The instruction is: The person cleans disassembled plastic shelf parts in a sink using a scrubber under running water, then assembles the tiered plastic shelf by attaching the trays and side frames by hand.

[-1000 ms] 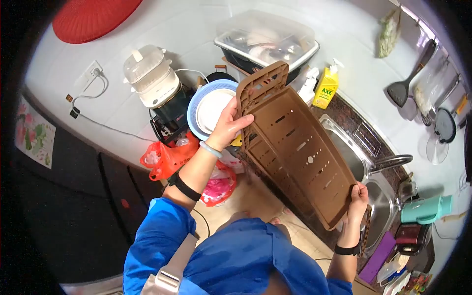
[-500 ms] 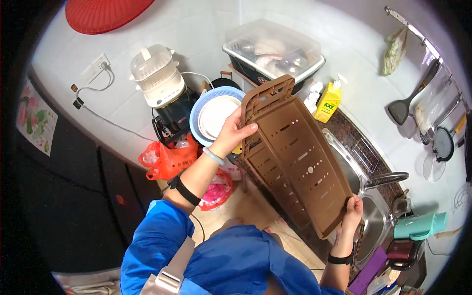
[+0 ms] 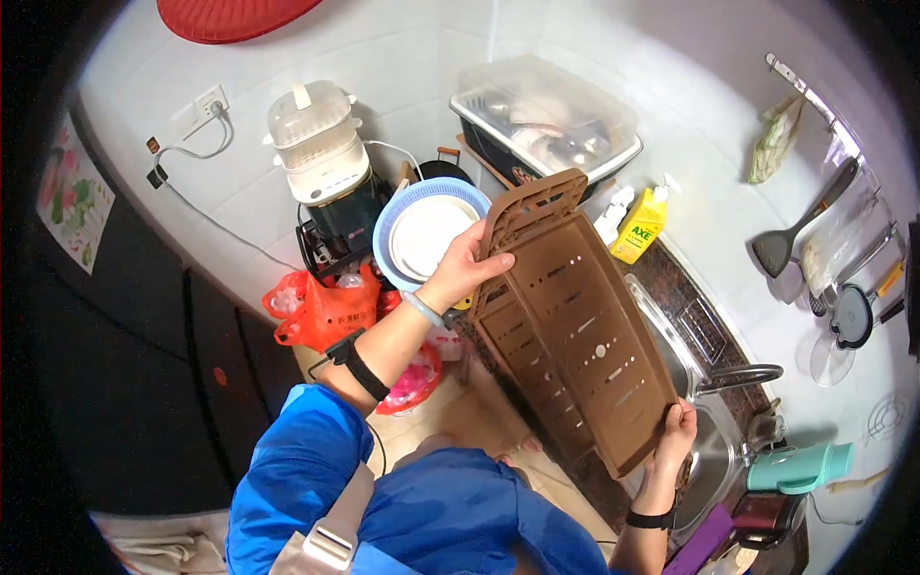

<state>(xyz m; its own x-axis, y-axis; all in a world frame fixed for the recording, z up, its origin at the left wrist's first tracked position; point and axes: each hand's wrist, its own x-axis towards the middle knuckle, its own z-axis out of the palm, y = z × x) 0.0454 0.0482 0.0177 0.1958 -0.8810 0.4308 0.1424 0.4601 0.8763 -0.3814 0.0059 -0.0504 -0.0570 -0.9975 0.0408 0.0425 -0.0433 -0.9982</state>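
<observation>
A brown plastic folding rack (image 3: 613,321) with slotted panels slants across the middle of the view, held up over the counter edge and sink. A second slotted panel (image 3: 525,347) shows beneath its upper one, and a looped end frame (image 3: 537,206) stands at the far end. My left hand (image 3: 470,266) grips that far end, thumb on top, with the fingers partly hidden behind the frame. At the near right corner, my right hand (image 3: 677,436) is closed on the panel's edge. Both hands hold the same rack.
Behind the rack is a steel sink (image 3: 714,450) with a faucet (image 3: 738,377). Around it stand a yellow soap bottle (image 3: 640,225), a lidded dish box (image 3: 546,120), a blue basin (image 3: 388,235), a steamer (image 3: 321,144) and a teal thermos (image 3: 800,468). Red bags (image 3: 331,311) are at the left.
The whole view has shifted slightly, with the surroundings lower in the picture. The rack tilts a little differently, and both hands keep their grip on it.
</observation>
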